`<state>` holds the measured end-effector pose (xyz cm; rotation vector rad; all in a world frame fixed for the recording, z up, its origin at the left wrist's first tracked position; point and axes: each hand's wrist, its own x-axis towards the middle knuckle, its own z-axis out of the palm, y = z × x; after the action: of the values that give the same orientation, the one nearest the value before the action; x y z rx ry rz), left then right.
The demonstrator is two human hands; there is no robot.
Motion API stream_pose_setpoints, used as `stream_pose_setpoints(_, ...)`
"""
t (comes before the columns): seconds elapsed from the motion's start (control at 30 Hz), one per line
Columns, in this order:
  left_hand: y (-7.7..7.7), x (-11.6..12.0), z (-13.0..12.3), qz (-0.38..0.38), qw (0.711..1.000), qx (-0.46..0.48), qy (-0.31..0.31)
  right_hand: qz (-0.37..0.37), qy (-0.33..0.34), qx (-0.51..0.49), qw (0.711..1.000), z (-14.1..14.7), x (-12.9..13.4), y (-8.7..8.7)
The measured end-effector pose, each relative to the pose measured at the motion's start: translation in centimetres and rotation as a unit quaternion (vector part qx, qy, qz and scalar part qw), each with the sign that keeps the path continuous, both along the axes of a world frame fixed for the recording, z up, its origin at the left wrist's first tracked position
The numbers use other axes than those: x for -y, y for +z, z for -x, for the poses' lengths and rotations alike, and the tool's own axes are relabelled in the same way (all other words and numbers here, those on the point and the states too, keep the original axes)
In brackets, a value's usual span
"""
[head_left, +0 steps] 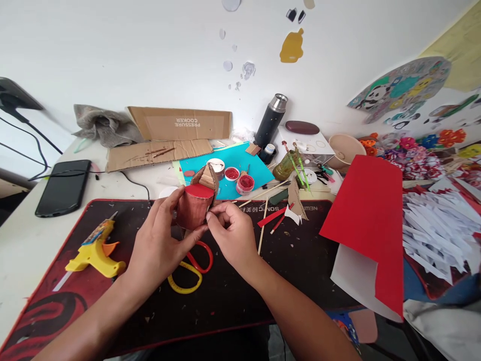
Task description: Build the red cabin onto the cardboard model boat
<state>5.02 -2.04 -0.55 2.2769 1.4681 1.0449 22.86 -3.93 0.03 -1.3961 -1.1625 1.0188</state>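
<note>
A small cardboard piece with a red-painted front (pixel 192 210) and a bare brown cardboard back is held up between both hands. My left hand (pixel 158 235) wraps its left side, thumb along the bottom edge. On its right edge my right hand (pixel 235 233) pinches with thumb and forefinger near the lower corner. Below the hands, scissors with one red and one yellow handle (pixel 185 278) lie on the dark desk mat (pixel 296 286). Their blades are hidden behind the left hand. A yellow glue gun (pixel 95 250) lies left of my left hand.
Open red paint jars (pixel 245 184) stand on blue paper (pixel 235 153) behind the hands. A black flask (pixel 270 120) is near the wall. Red card (pixel 366 215) overhangs the right, beside white paper strips (pixel 443 230). A phone (pixel 63 188) lies left, below cardboard sheets (pixel 180 123).
</note>
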Motion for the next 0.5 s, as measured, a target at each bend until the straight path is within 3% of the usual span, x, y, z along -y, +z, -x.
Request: stream_pose_setpoints(0.5,0.27,-0.4,-0.03,0.121,0.99,0.072,0.017,0.015,0.018,0.012,1.0,-0.38,-0.37,0.7)
